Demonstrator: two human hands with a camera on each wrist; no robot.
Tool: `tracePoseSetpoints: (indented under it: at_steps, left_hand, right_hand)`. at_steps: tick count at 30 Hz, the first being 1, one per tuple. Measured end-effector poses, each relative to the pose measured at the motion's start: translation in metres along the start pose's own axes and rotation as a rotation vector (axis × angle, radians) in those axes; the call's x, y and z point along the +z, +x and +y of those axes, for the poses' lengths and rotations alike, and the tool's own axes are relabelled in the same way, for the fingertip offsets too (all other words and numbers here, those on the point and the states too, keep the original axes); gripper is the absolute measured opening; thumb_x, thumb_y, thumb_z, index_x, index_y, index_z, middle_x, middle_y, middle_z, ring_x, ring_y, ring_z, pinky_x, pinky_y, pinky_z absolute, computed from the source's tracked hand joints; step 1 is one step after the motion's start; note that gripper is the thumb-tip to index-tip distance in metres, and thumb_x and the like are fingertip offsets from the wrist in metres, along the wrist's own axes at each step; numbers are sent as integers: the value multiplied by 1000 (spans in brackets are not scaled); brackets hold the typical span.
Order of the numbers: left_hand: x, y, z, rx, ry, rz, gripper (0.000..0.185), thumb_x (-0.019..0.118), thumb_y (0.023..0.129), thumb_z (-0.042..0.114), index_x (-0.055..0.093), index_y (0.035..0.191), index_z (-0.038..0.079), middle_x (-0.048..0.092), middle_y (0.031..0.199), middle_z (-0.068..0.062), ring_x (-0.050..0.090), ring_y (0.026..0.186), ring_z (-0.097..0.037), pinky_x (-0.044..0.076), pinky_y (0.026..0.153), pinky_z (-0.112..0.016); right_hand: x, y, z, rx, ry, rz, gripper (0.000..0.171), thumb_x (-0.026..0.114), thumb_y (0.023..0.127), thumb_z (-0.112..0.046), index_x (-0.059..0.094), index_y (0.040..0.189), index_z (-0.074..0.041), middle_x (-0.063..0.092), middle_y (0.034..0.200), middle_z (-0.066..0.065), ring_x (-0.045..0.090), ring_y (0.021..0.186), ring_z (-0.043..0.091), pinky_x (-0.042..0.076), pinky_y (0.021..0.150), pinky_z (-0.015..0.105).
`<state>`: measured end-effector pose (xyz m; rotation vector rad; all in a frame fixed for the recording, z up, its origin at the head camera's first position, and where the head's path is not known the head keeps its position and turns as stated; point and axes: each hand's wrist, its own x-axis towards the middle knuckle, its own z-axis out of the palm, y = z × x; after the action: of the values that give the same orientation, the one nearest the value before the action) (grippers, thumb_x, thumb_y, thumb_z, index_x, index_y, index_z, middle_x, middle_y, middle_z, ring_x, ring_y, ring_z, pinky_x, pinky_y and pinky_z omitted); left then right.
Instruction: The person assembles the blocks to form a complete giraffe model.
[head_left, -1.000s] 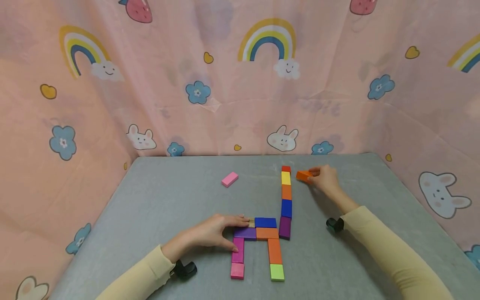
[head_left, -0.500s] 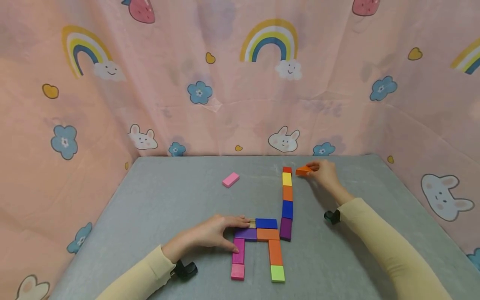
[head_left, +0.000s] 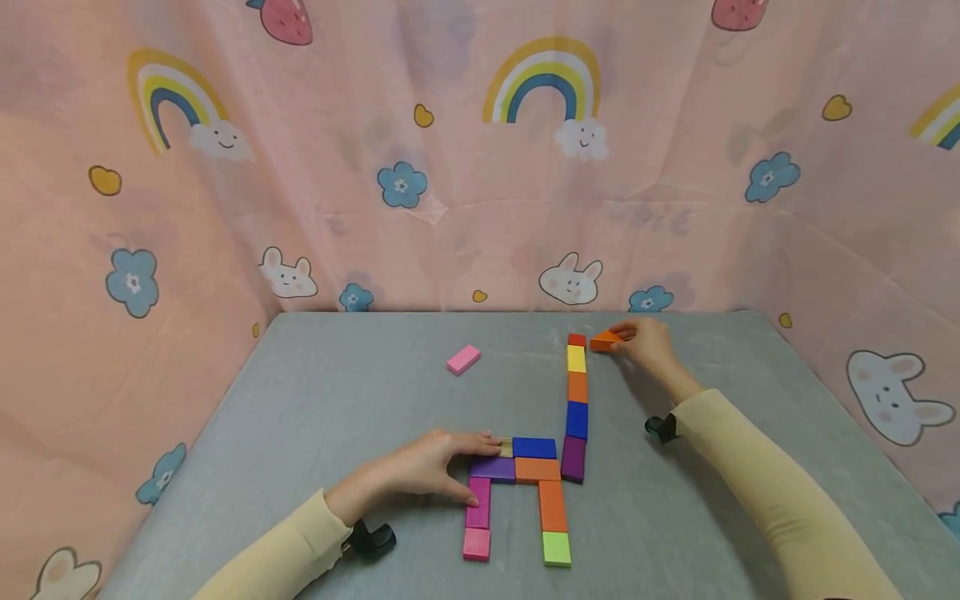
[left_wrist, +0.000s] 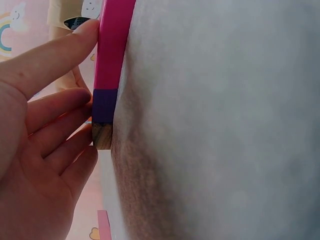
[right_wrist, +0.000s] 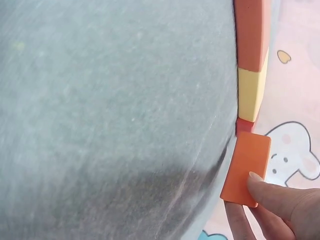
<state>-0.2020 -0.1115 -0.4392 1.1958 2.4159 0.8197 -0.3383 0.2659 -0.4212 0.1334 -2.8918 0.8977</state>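
My right hand (head_left: 648,346) pinches an orange block (right_wrist: 246,167) between thumb and fingers, close to the right of the red block (head_left: 577,340) that tops a column of blocks. Down that column run a yellow (head_left: 576,359), an orange, a blue (head_left: 577,420) and a purple block (head_left: 573,460). My left hand (head_left: 431,467) rests with extended fingers on the left part of the block layout. Its fingertips touch a wood-coloured block (left_wrist: 102,136) and the violet block (head_left: 492,469), and its thumb lies on the magenta block (head_left: 478,503), above a pink one (head_left: 476,544).
A loose pink block (head_left: 463,360) lies farther back on the grey table (head_left: 360,367). Orange and lime (head_left: 557,549) blocks form the layout's right leg, below a blue block (head_left: 535,448). A pink printed curtain (head_left: 465,250) stands behind and at both sides.
My right hand has shifted slightly away from me and turned the orange block so that it points more toward the red block. My left hand stays where it was.
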Motion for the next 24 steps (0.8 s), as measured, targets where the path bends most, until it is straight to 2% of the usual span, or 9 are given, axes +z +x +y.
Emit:
tracePoseSetpoints:
  at_steps: [7, 16, 24]
  left_hand:
    - [0, 0, -1, 7, 6, 0, 66, 78, 78, 34, 53, 137, 20, 47, 144, 6, 38, 138, -13, 37, 109, -38]
    - [1, 0, 0, -3, 15, -1, 66, 78, 78, 34, 52, 137, 21, 47, 144, 7, 37, 138, -12, 37, 110, -38]
    - [0, 0, 0, -9, 4, -1, 66, 78, 78, 33, 52, 137, 21, 47, 144, 9, 36, 138, -10, 35, 111, -37]
  right_hand:
    - [4, 3, -4, 59, 11, -34, 32, 64, 88, -6, 62, 119, 4, 62, 117, 27, 58, 108, 41, 48, 92, 51]
    - [7, 4, -2, 85, 33, -67, 33, 65, 87, -5, 62, 118, 4, 63, 115, 27, 55, 108, 41, 48, 91, 49]
    - [8, 6, 3, 57, -1, -75, 37, 67, 86, -6, 60, 121, 6, 62, 117, 27, 56, 110, 42, 45, 95, 52]
